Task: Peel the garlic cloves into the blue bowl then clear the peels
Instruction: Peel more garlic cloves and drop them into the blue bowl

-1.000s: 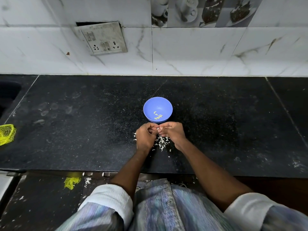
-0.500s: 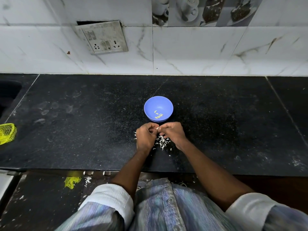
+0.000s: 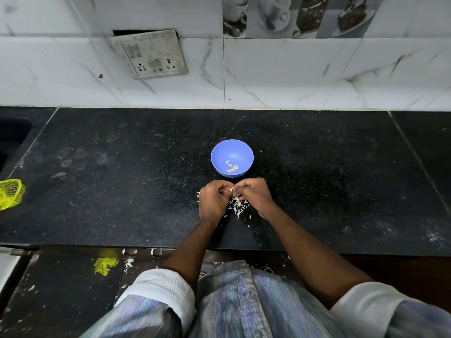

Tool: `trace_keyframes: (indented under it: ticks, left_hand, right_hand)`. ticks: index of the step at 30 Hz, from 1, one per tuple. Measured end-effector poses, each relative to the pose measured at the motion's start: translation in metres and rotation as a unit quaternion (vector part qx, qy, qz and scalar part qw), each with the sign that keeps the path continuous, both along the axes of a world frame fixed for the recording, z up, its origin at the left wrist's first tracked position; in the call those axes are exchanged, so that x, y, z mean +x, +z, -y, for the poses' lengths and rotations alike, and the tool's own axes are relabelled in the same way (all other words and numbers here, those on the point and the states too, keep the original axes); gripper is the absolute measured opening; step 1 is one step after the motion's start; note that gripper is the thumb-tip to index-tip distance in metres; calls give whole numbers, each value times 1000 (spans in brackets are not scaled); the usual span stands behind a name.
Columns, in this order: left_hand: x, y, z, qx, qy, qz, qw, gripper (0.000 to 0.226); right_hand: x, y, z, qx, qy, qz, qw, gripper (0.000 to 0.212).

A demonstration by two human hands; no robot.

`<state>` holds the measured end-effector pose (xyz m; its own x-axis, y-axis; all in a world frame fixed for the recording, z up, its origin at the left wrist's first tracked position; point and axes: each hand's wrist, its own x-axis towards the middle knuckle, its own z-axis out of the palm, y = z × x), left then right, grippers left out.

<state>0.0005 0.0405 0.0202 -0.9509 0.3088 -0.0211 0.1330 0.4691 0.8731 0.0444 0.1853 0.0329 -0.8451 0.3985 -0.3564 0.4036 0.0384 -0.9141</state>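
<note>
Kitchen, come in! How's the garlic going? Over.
Left hand and right hand both pinching one garlic clove. Few peeled cloves in blue bowl. Peels piled under hands, nothing blocking.

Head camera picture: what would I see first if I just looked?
Probably the bright blue bowl in the middle of the black counter, with a few peeled garlic cloves inside. Just in front of it, the left hand and right hand pinch a clove above a little heap of white peels.
</note>
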Motion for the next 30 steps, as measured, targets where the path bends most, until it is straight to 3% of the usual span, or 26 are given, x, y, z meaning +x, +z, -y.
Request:
trace_keyframes:
  ticks: [5,17,24,30]
  left_hand:
    - [1,4,3,-24,5,-3,1000,19]
    - [1,19,4,-180,10,-51,982,9]
    - [-1,11,1,-127,-29,-70,989,9]
    - [-3,10,2,-145,-48,-104,983,16]
  right_hand:
    - [0,-1,0,-27,7,20,999,6]
    - [-5,0,-2,-25,9,32,999,8]
    - [-5,1,-7,-25,-4,36,999,9]
    - [-8,4,-10,-61,6,56,997,8]
